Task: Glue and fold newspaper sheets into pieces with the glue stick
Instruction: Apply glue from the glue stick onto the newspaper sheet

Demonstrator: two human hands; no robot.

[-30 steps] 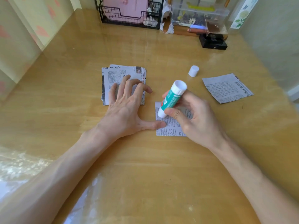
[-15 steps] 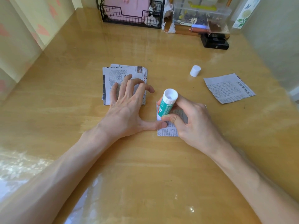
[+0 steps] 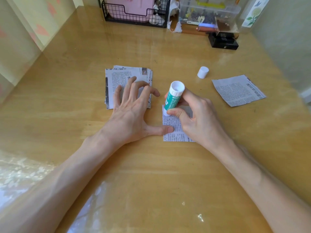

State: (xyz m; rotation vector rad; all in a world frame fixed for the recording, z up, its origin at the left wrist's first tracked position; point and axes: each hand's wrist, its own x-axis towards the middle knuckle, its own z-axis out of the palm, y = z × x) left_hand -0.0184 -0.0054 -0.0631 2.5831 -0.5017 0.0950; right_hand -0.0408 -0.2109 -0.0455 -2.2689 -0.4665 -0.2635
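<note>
A small newspaper piece (image 3: 171, 130) lies flat on the wooden table (image 3: 151, 174) in the middle. My right hand (image 3: 196, 118) grips a green and white glue stick (image 3: 173, 98), tip down on the piece's far left corner. My left hand (image 3: 133, 113) is spread, its thumb pressing the piece's left edge and its fingers resting on a stack of newspaper pieces (image 3: 117, 81). The stick's white cap (image 3: 203, 72) stands apart to the right. Most of the small piece is hidden under my right hand.
A single newspaper sheet (image 3: 239, 90) lies at the right. At the back stand a black wire basket (image 3: 134, 15) with a pink item, a clear plastic box (image 3: 208, 14) and a black box (image 3: 223, 41). Walls close the left and right sides.
The glue stick has slid left and toward the far corner of the small piece and stands more upright. My left hand has stayed in place.
</note>
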